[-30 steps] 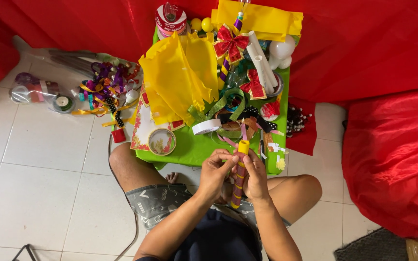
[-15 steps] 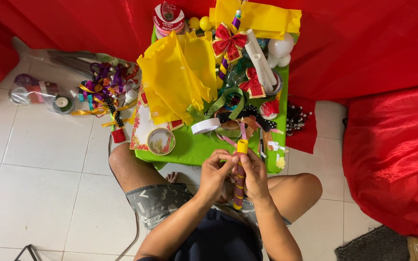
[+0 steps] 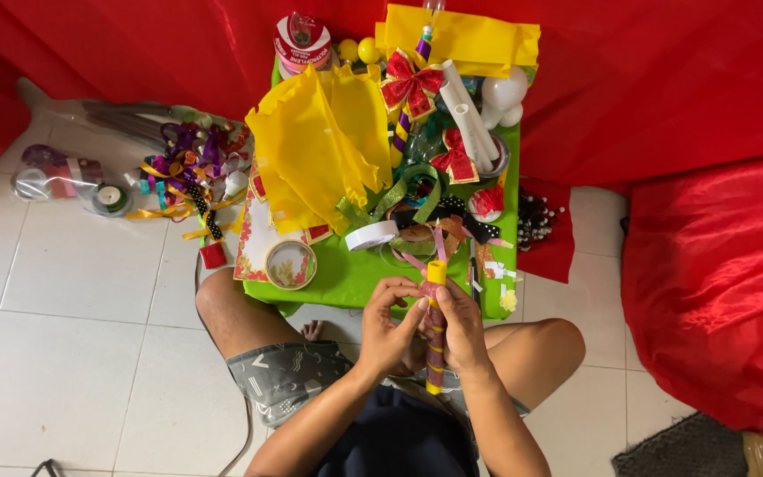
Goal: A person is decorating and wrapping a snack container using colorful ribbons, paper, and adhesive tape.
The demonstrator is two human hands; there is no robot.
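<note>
A clear bag lies on the floor with tape rolls inside. Next to it sits a pile of ribbons. The green tray holds yellow paper, red bows and white tubes. Just below the tray, the left hand and right hand both curl around a yellow stick wrapped in red ribbon, holding it upright.

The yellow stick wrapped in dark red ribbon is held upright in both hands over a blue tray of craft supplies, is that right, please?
Not quite: the tray is green, not blue, as the head view shows. The stick is indeed held upright by the left hand and the right hand.
</note>
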